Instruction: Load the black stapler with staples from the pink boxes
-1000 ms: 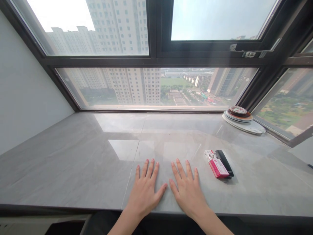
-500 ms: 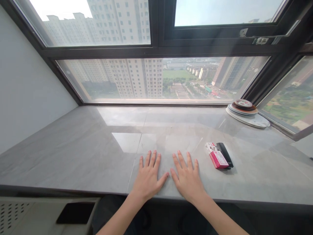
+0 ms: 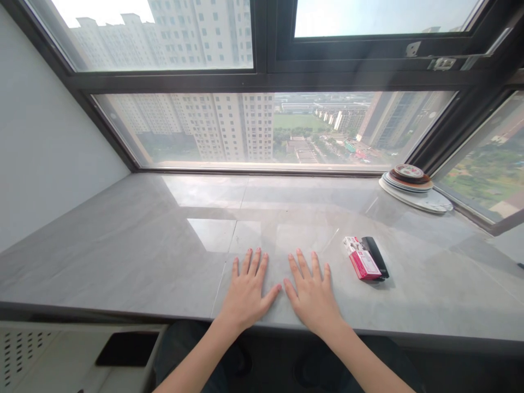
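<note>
My left hand lies palm down on the grey marbled sill, its fingers stretched and the thumb pointing right. Beside it, a small gap away, my right hand rests flat in the same manner with spread fingers. Neither hand holds anything. To the right of my right hand, apart from it, sits a small pink and white box. Against the box's right side is a black stapler-like object; its exact kind is hard to make out.
A stack of round plates or coasters sits in the far right corner by the window frame. A white wall bounds the left. Below the sill's front edge, a black flat rectangle lies on a pale perforated surface.
The view has shifted very slightly, so the sill and window sit a little higher in the picture. Both hands stay flat in place.
</note>
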The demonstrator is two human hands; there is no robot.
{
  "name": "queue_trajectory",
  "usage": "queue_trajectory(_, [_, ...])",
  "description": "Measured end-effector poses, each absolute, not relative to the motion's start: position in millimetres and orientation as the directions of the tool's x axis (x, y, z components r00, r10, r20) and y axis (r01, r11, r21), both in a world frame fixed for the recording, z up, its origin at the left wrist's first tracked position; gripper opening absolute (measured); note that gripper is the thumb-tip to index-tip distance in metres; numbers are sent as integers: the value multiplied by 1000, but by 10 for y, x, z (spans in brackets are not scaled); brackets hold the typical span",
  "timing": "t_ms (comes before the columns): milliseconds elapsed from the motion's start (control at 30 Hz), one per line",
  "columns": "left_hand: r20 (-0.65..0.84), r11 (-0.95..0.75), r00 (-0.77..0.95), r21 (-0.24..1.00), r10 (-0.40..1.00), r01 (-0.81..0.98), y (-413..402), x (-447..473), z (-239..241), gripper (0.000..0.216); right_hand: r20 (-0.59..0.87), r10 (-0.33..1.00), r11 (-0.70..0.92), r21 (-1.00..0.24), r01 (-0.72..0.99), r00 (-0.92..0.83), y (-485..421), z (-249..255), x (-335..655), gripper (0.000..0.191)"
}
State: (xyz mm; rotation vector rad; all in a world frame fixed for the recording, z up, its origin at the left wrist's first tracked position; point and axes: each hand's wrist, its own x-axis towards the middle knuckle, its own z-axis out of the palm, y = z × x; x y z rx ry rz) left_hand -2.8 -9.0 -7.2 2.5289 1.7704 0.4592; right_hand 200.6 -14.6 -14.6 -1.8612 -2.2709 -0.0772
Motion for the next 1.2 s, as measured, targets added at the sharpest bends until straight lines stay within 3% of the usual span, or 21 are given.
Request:
queue_trajectory(200, [234, -363, 310, 229, 921, 903, -71, -53, -110, 75, 168, 970, 204, -159, 966, -177, -134, -178, 2008, 65])
queue_trajectory(267, [228, -358, 308, 231, 924, 905, -66, -65, -113, 73, 130, 974, 215, -268, 939, -186, -131, -103, 2067, 62])
queue_trajectory(367, [222, -356, 307, 237, 926, 904, -61, -79, -101, 70, 116, 976, 218, -537, 815, -185, -83, 124, 2385, 53])
queue_trajectory(433, [223, -361, 311, 238, 924, 902, -59, -83, -92, 69, 241, 970, 186, -639, 746, -35, 7, 286, 2789, 48])
queue_trajectory(533, [227, -362, 311, 236, 923, 902, -57, -82, -93, 68, 413, 854, 15, -628, 778, 317, 210, 418, 3544, 49])
queue_trajectory(600, [229, -360, 309, 235, 923, 903, -55, -81, -102, 67, 258, 863, -139, -706, 694, 435, 331, 412, 3969, 58])
queue_trajectory(700, [228, -362, 310, 237, 923, 902, -51, -78, -115, 68, -156, 928, -300, -853, 428, 339, 407, 330, 4246, 55])
queue_trajectory(767, [225, -360, 309, 240, 924, 902, -48, -74, -121, 68, -248, 932, -328, -886, 328, 264, 395, 270, 4173, 52])
queue_trajectory(1000, [221, -359, 301, 301, 928, 884, -41, -63, -117, 65, -76, 997, -80, -951, 300, 27, 346, 94, 2996, 55])
queue_trajectory(1200, [255, -290, 169, 580, 952, 761, -45, -146, -25, 57, 141, 988, 97, -887, 451, 64, 387, -43, 1707, 44])
